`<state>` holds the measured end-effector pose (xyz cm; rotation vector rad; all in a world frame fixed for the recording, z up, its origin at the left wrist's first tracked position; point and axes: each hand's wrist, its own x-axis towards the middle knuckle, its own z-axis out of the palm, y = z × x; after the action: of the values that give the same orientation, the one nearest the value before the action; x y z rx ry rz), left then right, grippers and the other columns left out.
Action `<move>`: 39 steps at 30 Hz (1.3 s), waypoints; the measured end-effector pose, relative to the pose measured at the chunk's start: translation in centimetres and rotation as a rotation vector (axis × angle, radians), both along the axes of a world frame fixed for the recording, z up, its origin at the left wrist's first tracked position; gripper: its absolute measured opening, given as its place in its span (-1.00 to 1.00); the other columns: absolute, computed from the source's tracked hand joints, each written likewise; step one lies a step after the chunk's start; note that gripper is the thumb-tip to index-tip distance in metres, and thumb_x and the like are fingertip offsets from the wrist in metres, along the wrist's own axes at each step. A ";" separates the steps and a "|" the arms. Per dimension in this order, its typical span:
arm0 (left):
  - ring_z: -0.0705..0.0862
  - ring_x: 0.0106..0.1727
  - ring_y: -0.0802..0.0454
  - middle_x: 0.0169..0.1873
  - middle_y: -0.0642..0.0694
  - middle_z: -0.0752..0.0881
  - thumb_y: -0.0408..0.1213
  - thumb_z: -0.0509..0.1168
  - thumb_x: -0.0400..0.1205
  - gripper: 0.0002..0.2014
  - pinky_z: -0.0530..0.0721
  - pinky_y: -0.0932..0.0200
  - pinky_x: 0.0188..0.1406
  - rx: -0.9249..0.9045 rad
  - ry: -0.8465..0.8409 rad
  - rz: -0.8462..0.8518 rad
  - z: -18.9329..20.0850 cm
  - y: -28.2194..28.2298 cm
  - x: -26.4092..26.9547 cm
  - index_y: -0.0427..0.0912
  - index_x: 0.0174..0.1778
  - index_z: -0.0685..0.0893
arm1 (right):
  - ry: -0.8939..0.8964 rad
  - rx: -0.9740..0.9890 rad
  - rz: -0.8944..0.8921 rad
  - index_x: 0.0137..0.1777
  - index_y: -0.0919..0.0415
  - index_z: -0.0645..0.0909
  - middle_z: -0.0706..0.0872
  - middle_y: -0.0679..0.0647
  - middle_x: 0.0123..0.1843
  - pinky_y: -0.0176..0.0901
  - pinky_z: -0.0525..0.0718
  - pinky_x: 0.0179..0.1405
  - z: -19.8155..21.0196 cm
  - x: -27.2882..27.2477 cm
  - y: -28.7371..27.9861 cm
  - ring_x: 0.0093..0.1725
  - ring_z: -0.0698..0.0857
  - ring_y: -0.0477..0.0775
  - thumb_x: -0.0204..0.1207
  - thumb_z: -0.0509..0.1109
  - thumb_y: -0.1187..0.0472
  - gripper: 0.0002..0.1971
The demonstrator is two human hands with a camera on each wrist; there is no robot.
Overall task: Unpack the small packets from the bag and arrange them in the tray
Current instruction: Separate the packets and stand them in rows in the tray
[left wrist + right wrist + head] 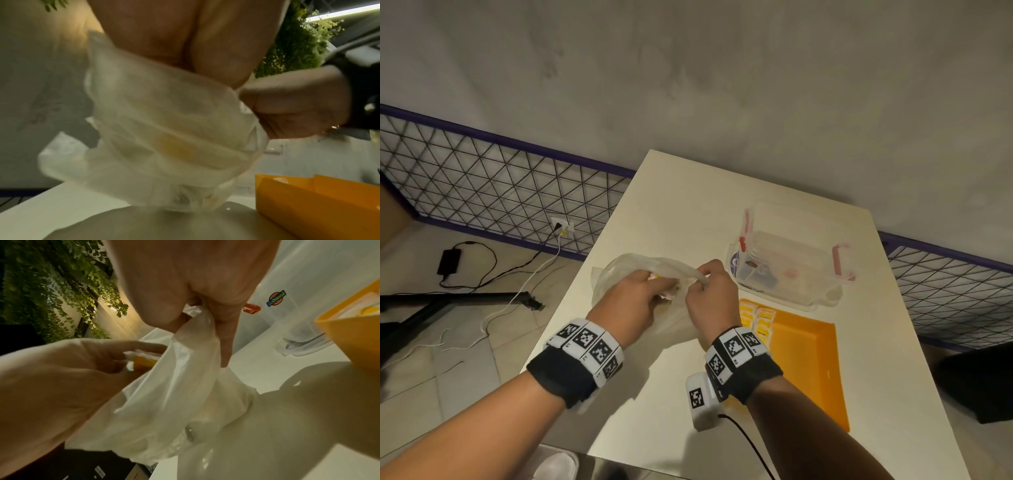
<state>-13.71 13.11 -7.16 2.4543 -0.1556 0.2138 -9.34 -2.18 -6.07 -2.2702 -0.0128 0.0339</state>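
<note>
Thin translucent plastic bag [616, 274] (crinkled, faintly glossy), smooth orange plastic tray [808, 356], matt white table [688, 192].

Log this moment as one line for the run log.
left hand: pinching packet in bag | right hand: holding bag rim | tray: partly filled

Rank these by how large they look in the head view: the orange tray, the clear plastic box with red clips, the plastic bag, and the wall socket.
1. Orange tray and clear plastic box: too alike to rank, and the tray sits nearer the camera.
2. Plastic bag, partly hidden by both hands.
3. Wall socket, smallest and farthest.
</note>
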 end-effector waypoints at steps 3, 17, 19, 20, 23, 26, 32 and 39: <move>0.73 -0.09 0.02 -0.03 -0.01 0.68 -0.53 0.40 0.52 -0.53 0.70 0.13 -0.03 -0.150 -0.092 -0.016 0.7 0.7 -0.6 0.07 0.24 0.76 | -0.024 -0.008 -0.005 0.03 0.14 0.50 0.70 0.16 -0.03 -0.17 0.48 -0.21 -0.2 0.4 -0.6 -0.08 0.66 0.21 0.50 0.23 0.36 -0.83; 0.77 -0.04 0.02 0.04 -0.13 0.81 -0.41 0.37 0.54 -0.69 0.79 0.13 -0.11 -1.315 0.296 0.056 3.2 -0.3 -1.0 -0.15 0.20 0.74 | -0.004 0.308 0.227 0.36 -0.09 0.53 0.51 -0.14 0.36 -0.27 0.54 0.31 2.6 -1.7 -4.0 0.35 0.53 -0.22 0.38 0.32 0.34 -0.46; 0.79 -0.05 0.02 0.05 -0.15 0.82 -0.36 0.35 0.52 -0.66 0.80 0.17 -0.14 -1.479 0.365 0.043 3.5 -0.7 -0.7 -0.17 0.23 0.72 | 0.108 0.499 0.338 0.44 -0.12 0.51 0.50 -0.14 0.47 -0.25 0.65 0.24 3.8 -2.0 -4.2 0.43 0.54 -0.18 0.40 0.39 0.33 -0.40; 0.80 -0.05 0.01 0.06 -0.17 0.82 -0.36 0.33 0.53 -0.66 0.81 0.17 -0.15 -1.548 0.395 0.051 3.6 -1.0 -0.4 -0.17 0.24 0.71 | 0.151 0.537 0.385 0.50 -0.14 0.48 0.48 -0.15 0.51 -0.23 0.67 0.25 4.3 -2.2 -4.2 0.45 0.54 -0.16 0.41 0.45 0.26 -0.36; 0.81 0.00 -0.12 0.13 -0.29 0.78 -0.36 0.27 0.62 -0.68 0.83 0.10 -0.18 -1.715 0.468 0.058 3.6 -2.0 0.2 -0.25 0.30 0.68 | 0.108 0.402 0.452 0.59 -0.23 0.37 0.46 -0.21 0.51 -0.35 0.57 0.36 4.8 -2.5 -3.6 0.42 0.55 -0.24 0.41 0.62 0.11 -0.23; 0.81 -0.01 -0.15 0.10 -0.30 0.77 -0.37 0.24 0.67 -0.71 0.83 0.08 -0.24 -1.797 0.529 0.070 3.5 -3.2 0.5 -0.31 0.30 0.65 | -0.064 0.142 0.404 0.60 -0.14 0.40 0.51 -0.13 0.40 -0.48 0.47 0.32 4.0 -2.1 -2.8 0.32 0.53 -0.30 0.42 0.60 0.20 -0.24; 0.72 0.08 -0.22 0.24 -0.28 0.65 -0.24 0.27 0.54 -0.63 0.74 -0.01 -0.08 -1.959 0.695 0.168 2.0 -4.1 0.5 -0.25 0.26 0.61 | -0.102 -0.091 0.388 0.55 0.01 0.50 0.49 -0.03 0.35 -0.60 0.38 0.16 3.0 -2.0 -3.0 0.23 0.53 -0.16 0.48 0.49 0.26 -0.39; 0.80 -0.03 -0.17 0.11 -0.21 0.79 0.05 0.22 0.64 -0.55 0.78 -0.05 -0.20 -1.975 0.822 0.248 0.9 -5.4 0.1 -0.18 0.29 0.67 | -0.072 -0.172 0.413 0.59 0.09 0.45 0.43 0.01 0.42 -0.42 0.48 0.23 2.3 -2.6 -2.4 0.29 0.59 -0.02 0.53 0.44 0.31 -0.40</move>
<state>-13.59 7.69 -6.30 0.4349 0.5006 -0.4001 -11.90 -4.61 -3.78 -2.4023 -0.5352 0.1764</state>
